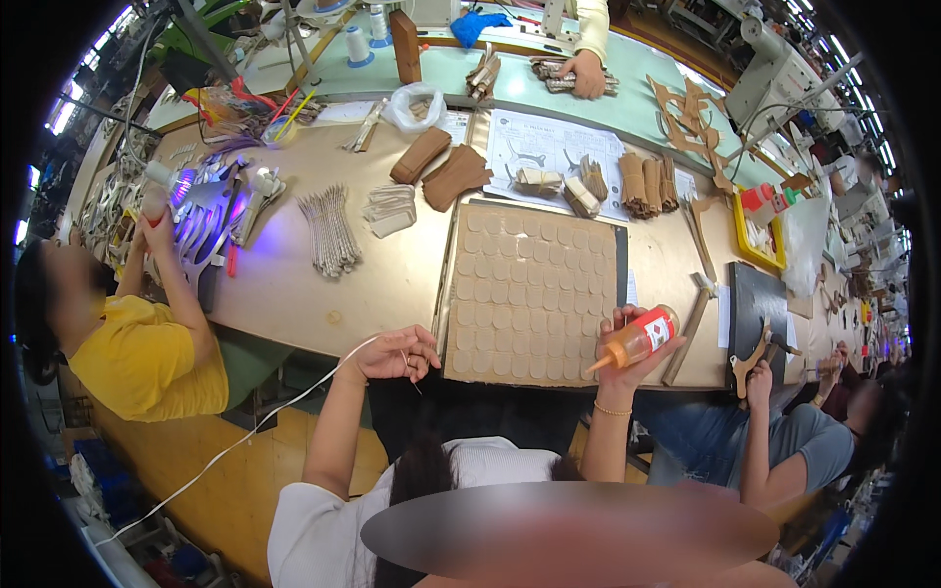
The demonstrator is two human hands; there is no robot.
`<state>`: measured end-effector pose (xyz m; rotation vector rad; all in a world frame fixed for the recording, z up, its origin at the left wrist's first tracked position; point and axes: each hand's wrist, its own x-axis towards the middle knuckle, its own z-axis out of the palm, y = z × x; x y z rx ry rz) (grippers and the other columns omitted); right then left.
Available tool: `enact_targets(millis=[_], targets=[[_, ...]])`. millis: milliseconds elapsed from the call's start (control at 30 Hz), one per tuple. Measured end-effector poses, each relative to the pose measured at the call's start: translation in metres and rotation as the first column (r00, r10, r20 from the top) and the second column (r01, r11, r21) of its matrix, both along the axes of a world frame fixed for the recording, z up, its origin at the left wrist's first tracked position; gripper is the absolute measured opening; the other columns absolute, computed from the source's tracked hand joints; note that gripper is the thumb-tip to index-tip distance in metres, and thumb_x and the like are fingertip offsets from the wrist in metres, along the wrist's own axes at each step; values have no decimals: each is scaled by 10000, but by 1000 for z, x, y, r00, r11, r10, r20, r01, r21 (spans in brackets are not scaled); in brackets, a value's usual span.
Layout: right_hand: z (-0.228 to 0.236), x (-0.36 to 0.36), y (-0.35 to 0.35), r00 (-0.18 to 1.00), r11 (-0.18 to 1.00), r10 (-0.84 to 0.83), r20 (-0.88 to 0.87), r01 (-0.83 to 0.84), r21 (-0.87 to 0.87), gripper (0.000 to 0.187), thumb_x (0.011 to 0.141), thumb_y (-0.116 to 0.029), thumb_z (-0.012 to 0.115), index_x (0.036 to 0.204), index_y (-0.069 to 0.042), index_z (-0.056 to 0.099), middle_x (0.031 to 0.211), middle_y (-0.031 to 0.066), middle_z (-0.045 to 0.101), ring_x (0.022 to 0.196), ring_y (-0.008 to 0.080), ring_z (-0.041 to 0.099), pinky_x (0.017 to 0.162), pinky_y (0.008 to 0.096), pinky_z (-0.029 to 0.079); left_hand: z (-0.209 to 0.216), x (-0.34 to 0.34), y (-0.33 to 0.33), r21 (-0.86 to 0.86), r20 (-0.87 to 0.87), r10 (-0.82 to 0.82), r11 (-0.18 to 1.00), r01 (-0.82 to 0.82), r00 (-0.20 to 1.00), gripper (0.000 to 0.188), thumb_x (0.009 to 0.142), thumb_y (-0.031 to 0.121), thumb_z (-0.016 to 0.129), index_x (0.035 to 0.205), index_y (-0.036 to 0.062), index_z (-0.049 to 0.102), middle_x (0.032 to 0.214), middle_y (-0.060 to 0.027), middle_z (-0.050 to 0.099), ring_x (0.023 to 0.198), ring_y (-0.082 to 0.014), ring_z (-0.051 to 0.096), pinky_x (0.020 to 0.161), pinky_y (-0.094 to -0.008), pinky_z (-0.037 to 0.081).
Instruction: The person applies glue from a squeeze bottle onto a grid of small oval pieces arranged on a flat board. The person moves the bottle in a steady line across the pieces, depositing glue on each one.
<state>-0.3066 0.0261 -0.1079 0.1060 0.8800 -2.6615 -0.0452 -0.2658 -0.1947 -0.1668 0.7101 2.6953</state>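
As inspected, found right hand (630, 370) gripping orange bottle (641, 336), nozzle (602, 362) toward eight o'clock, oval-covered board (490, 210) toward ten.

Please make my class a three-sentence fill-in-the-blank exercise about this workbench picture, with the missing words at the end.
1. The person's right hand holds a pointed-nozzle plastic squeeze bottle coloured ____.
2. The person's left hand is to the ____ of the brown rectangular board.
3. The short-sleeved shirt on the co-worker at far left is ____.

Missing words: orange; left; yellow.
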Motion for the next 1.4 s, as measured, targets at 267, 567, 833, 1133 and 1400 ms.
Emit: enact_targets(millis=[267, 567, 833, 1133, 1400], targets=[[-12, -3, 13, 993, 998, 62, -98, -63, -5, 833, 790, -834, 422, 1044, -57, 581, 849, 74, 631, 768, 170, 635, 541, 315, 536, 3, 0, 1, 4, -3, 1, 1000, -1, 1000, 347, 1015, 283, 471, 1268, 45, 469, 1157, -231, 600, 864, -245, 639, 732, -348, 525], [-15, -4, 14, 984, 996, -8, -177, 24, 91, 821, 808, -803, 426, 1115, -52, 556, 903, 87, 643, 836, 169, 657, 634, 310, 587, 2, 0, 2, 5, -12, 1, 1000, -1, 1000, 341, 1011, 290, 477, 1258, 54, 483, 1153, -222, 609, 858, -237, 642, 734, -348, 521], [-18, 0, 23, 945, 957, 64, -320, 33, 288, 778, 699, -607, 767, 1252, -140, 481, 1218, 57, 577, 1134, 200, 564, 942, 393, 507, 2, -1, 1, -10, 10, 4, 1000, -4, 1000, 346, 1012, 292, 477, 1261, 53, 481, 1149, -228, 606, 842, -242, 635, 740, -351, 517], [-13, -28, 20, 927, 907, 65, -369, 99, 410, 728, 797, -591, 698, 1261, -78, 473, 1096, 62, 610, 946, 205, 648, 680, 321, 579, 1, 0, 0, -11, -2, 11, 1000, -11, 1000, 356, 1011, 297, 478, 1272, 54, 472, 1149, -232, 603, 842, -247, 632, 740, -350, 516], [-5, -51, 13, 928, 865, -27, -371, 208, 457, 726, 805, -669, 637, 1242, -117, 461, 1058, 35, 602, 900, 162, 622, 641, 279, 526, -1, 0, 0, 13, 6, 5, 1000, -5, 1000, 349, 1009, 288, 485, 1269, 55, 475, 1160, -242, 599, 845, -251, 633, 740, -355, 520]])
